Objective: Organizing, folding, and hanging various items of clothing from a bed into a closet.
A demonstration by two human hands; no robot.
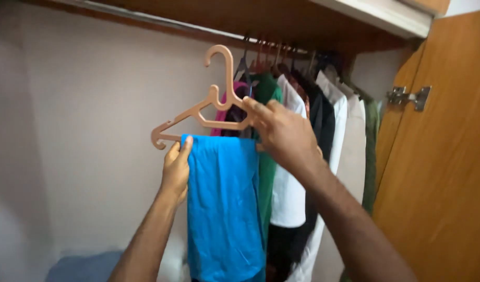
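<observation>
blue cloth [224,209] was already draped over the bar of the hanger [208,112]; the hook was still off the rail [146,20], just below it. left hand [176,169] pinched the cloth's upper edge at the bar. right hand [282,133] was closed around the hanger's right shoulder. hung clothes [313,136] crowded the right; open rail and bare wall [83,115] lay left. door [443,167] bounded the far right.

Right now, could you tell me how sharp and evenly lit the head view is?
Head view: soft overall, the right hand slightly motion-blurred; the blue cloth looks smeared, the left wall evenly lit, and the clothes deeper in fall into shadow.
</observation>
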